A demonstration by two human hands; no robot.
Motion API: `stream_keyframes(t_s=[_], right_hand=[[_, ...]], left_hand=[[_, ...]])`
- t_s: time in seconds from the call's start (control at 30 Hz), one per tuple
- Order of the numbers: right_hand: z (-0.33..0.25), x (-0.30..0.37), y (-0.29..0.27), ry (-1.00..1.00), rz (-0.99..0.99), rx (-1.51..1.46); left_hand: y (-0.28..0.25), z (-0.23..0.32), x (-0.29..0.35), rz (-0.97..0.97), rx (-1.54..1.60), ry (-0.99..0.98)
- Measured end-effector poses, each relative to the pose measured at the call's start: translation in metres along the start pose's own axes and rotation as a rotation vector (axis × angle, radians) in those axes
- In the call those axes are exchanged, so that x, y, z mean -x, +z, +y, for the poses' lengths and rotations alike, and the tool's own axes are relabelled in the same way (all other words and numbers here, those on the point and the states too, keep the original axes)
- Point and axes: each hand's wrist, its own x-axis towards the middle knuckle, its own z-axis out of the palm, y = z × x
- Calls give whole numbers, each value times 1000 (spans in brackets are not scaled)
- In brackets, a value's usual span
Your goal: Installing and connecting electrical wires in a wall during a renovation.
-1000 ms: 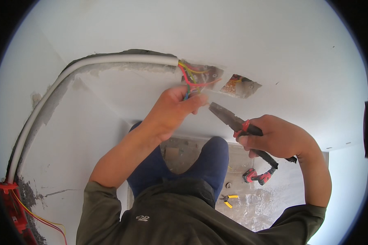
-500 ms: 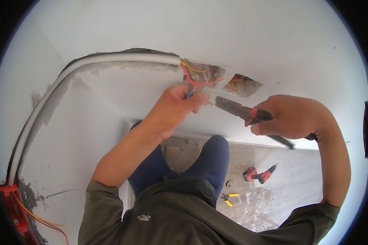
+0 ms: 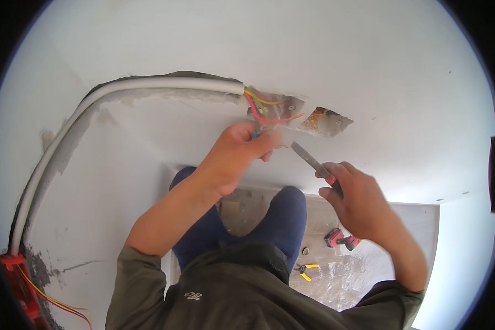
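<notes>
My left hand [image 3: 241,148] is closed in a pinch on electrical wires, just below the end of a white conduit [image 3: 165,83]. Red, yellow and green wires [image 3: 253,108] come out of that conduit; a bare copper tip sticks out past my fingertips. My right hand [image 3: 355,201] is wrapped round the red and black handles of a pair of pliers [image 3: 313,159]. The plier jaws point up and left, a short gap from the copper tip. Behind the wires is a recessed wall box [image 3: 291,107], partly covered by them.
Right of the box is a second wall opening [image 3: 330,122]. At the lower left stands a red box [image 3: 17,275] with loose wires. On the floor lie a red and black cordless drill [image 3: 335,238], yellow-handled pliers [image 3: 305,270] and a small round object [image 3: 306,251].
My right hand has turned and its forearm has swung down and inward, so the pliers now show edge-on. My left hand keeps its pinch on the wires, nearly in place.
</notes>
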Motion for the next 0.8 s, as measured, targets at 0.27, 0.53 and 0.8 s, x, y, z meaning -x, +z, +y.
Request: stream_keyframes(t_s=[0.27,0.53,0.8], right_hand=[[3,-2,48,-102,247,-9],[-1,-4,33,-119,270,270],[0,-11,22,-130,234,329]], left_hand=[[1,2,1,-59,81,19],[1,2,1,-56,103,11],[-3,1,1,-71,106,-13]])
